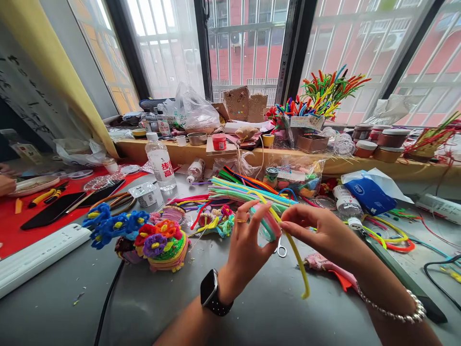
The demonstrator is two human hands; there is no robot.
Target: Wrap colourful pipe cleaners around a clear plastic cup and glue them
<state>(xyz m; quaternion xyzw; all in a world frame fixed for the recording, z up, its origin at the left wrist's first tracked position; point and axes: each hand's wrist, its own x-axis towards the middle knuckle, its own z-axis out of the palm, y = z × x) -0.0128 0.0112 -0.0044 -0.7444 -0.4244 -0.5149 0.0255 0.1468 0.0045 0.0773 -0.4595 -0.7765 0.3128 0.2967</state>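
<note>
The left hand [248,242] holds a small coil [269,226] between thumb and fingers, up over the table [151,307]. The right hand [320,233] pinches a yellow stem [300,269] right beside the coil, and its end hangs down toward the table. Scissors [280,250] lie under the hands. Fuzzy flowers [158,238] sit to the left, a pile of stems [245,190] behind

Fuzzy yellow pipe cleaner [301,262], matt grey table [151,302]

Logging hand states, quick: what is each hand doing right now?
Left hand: closed on a small pipe-cleaner coil.
Right hand: closed, pinching the yellow pipe cleaner.
</note>
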